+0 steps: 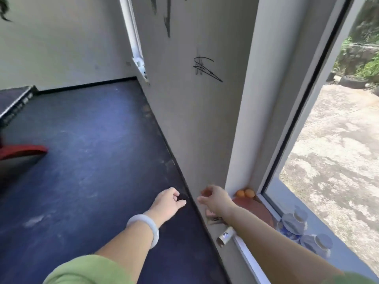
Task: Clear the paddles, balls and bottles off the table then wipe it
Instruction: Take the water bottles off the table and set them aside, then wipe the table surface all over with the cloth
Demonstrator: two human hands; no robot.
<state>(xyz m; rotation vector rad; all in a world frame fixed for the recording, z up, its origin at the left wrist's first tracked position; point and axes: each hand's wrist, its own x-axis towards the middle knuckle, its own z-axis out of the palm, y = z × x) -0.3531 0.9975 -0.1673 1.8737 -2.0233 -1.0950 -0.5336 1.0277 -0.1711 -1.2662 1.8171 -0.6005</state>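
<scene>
by the windowsill [235,261], right hand [215,198] pinches an orange ball [205,193].

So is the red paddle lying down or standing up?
Lying down. The paddle rests flat on the window sill, red face up, right beside two orange balls.

You faced a grey wall [194,119] marked with black scribbles [206,68]. To its left lay a dark blue floor [92,150], scuffed with pale streaks, and at the far left a red object [22,151] too blurred to name. On your right a window frame [313,95] opened on a concrete yard [338,140], with a tyre [352,81] and greenery [367,64] beyond. A cardboard tube [225,236] lay near the sill.
</scene>
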